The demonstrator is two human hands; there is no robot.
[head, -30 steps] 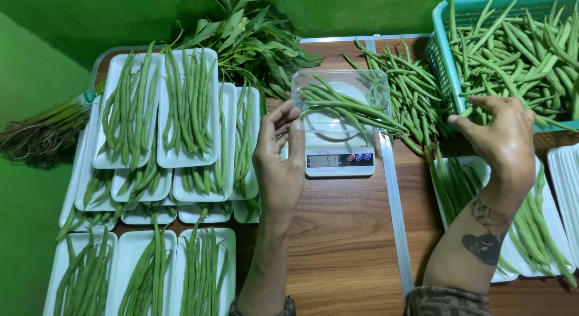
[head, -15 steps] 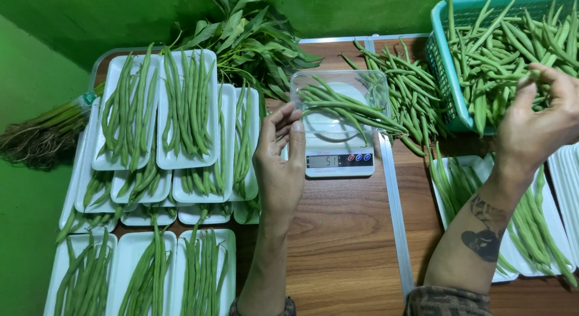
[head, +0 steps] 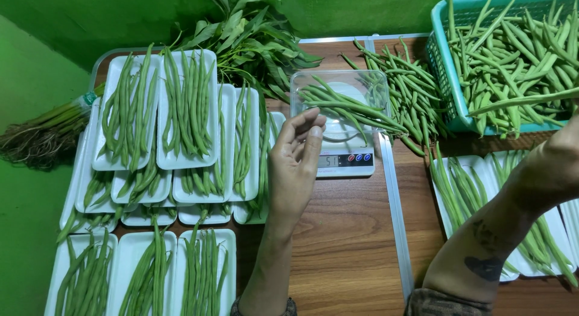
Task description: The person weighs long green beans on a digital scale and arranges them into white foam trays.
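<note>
A clear plastic tub holding several green beans sits on a small white digital scale. My left hand is open, palm up, with its fingertips at the tub's near left corner. My right hand is at the right edge of the view, below a teal basket heaped with beans, and its fingers are cut off by the frame. One long green bean sticks out leftward from that hand across the basket's rim, lifted above the pile.
White foam trays of green beans are stacked at the left, with more trays in front. A loose pile of beans lies beside the scale. Leafy greens lie behind. White trays with beans sit under my right arm.
My right hand has moved from the basket's near edge up into the pile, then right toward the frame edge, drawing a long bean out. My left hand stays by the tub.
</note>
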